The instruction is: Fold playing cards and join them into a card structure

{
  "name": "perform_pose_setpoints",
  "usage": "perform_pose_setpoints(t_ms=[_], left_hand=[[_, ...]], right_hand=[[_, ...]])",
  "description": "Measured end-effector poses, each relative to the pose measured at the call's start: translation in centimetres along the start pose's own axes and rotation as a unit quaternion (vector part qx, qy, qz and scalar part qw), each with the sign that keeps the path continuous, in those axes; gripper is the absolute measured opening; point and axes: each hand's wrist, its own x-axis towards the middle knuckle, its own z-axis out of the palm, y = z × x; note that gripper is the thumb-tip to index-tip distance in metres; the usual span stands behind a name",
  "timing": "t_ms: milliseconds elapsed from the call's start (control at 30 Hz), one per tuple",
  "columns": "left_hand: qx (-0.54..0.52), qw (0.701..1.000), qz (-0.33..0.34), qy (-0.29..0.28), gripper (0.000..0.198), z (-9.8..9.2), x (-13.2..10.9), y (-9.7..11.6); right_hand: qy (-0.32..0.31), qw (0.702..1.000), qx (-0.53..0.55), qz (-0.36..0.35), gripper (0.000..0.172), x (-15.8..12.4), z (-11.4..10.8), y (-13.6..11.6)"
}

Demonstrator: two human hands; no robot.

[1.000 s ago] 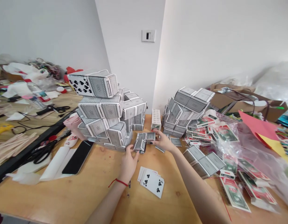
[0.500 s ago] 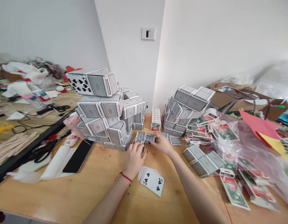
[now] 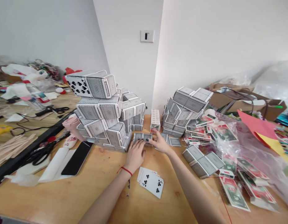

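Note:
In the middle of the wooden table a small block made of folded playing cards (image 3: 138, 136) shows its grey patterned backs. My left hand (image 3: 135, 155), with a red string on the wrist, curls its fingers along the block's near side. At the right end my right hand (image 3: 160, 143) holds it, thumb in front and index finger toward the back; part of the block is hidden by the fingers. Nearer to me lies a small pile of loose playing cards (image 3: 152, 184), a four of clubs on top. Just right of my right hand some flat grey-backed cards (image 3: 175, 142) rest on the table.
Tall stacks of card blocks stand left (image 3: 108, 112) and right (image 3: 189, 102). A card box stack (image 3: 155, 119) stands between them. A two-part card block (image 3: 203, 160) and red-green card boxes (image 3: 233, 193) lie right. A phone (image 3: 76, 158) and scissors (image 3: 44, 151) lie left.
My left hand's fingers have moved slightly up and flatter against the card block. My right index finger has lifted toward the block's back edge. The view has shifted slightly.

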Motion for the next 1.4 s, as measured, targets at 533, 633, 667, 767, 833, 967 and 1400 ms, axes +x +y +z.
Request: perform_pose_setpoints(t_ms=[533,633,667,767,833,967,1400], left_hand=[[-0.008,0.999,0.031,-0.023,0.039,-0.9,-0.9,-1.1],[-0.004,0.999,0.032,-0.022,0.032,-1.1,-0.8,-1.0],[0.0,0.999,0.032,-0.022,0.03,-1.1,-0.8,-1.0],[0.025,0.999,0.038,-0.027,0.024,-1.1,-0.7,-0.8],[0.046,0.997,0.045,-0.033,0.022,-1.1,-0.5,-0.7],[0.071,0.995,0.05,-0.052,0.024,-1.0,0.3,-0.7],[0.081,0.993,0.041,-0.08,0.025,-0.2,2.9,-1.2]], right_hand=[[-0.066,0.96,0.249,0.107,0.03,3.0,0.9,-1.0],[0.009,0.989,0.14,0.04,0.031,2.9,1.6,-0.5],[0.025,0.994,0.101,0.028,0.032,2.8,1.8,-0.3],[0.047,0.998,0.035,0.014,0.028,2.4,1.5,-0.2],[0.061,0.998,0.017,0.007,0.024,1.9,0.8,-0.4],[0.078,0.996,-0.024,-0.024,0.025,0.2,-1.3,-1.0],[-0.003,0.985,-0.166,0.039,0.033,-9.0,-1.6,-0.9]])
